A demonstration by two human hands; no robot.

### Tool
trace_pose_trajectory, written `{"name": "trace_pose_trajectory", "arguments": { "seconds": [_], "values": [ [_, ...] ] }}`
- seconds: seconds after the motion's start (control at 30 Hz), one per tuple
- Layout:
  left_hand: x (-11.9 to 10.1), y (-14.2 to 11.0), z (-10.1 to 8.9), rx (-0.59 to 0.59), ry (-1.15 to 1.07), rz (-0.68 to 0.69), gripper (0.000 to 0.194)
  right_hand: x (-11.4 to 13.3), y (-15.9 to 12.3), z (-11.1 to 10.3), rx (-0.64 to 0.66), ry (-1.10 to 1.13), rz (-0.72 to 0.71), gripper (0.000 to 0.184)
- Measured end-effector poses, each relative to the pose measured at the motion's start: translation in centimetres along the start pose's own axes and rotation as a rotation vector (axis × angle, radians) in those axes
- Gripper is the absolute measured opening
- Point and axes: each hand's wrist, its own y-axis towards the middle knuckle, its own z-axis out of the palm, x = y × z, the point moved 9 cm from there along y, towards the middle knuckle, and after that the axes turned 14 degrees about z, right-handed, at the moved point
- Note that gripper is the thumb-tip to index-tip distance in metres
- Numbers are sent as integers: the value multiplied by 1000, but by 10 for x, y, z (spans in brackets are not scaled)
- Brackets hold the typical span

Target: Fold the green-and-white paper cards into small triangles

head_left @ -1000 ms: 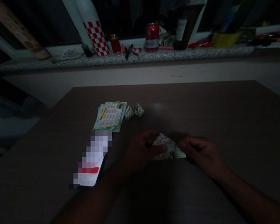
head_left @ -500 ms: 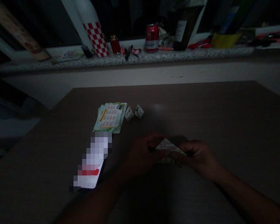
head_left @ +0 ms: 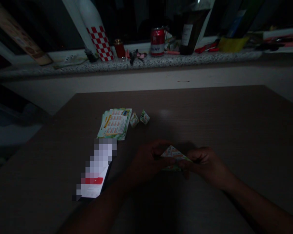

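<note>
A printed paper slip [head_left: 172,152], folded to a point at its top, is held just above the table between my two hands. My left hand [head_left: 152,159] pinches its left side, thumb lying across the front. On the right side, my right hand [head_left: 202,161] grips the paper with its thumb close to the left thumb. My fingers hide the lower edges and back of the slip. Two small folded paper pieces, one on the left [head_left: 134,120] and one on the right [head_left: 145,117], lie beyond my hands beside a stack of similar printed slips [head_left: 114,123].
A lit phone [head_left: 95,188], its screen partly blurred out, lies left of my left forearm. The brown table [head_left: 210,110] meets a wall below a granite sill [head_left: 146,60]. On the sill stand a red can [head_left: 157,42], a checkered bottle [head_left: 101,44] and a dark bottle [head_left: 188,37].
The view has shifted slightly. My right fingertips show a little lower beneath the paper, and the thumbs have moved slightly along its front. Both hands keep hold of the slip.
</note>
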Motion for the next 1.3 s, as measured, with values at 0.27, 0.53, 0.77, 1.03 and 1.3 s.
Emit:
{"name": "trace_pose_trajectory", "arguments": {
  "seconds": [0.27, 0.53, 0.77, 1.03, 1.3],
  "values": [
    [7, 1, -13, -100, -6, -22, 45, 15, -6, -26, -244, -17, -115, 18],
    [4, 0, -14, -104, 7, -12, 46, 17, -7, -17, -215, -230, -125, 34],
    [10, -1, -2, -1, -112, -60, 52, 14, -9, -6, -83, -146, -116, 42],
    [13, -1, -6, -26, -177, -99, 60, 8, -7, -6, -89, -145, -92, 44],
    [9, 0, -10, -11, -141, -114, 61, 15, -5, -6, -23, -90, -148, 47]
  ]
}}
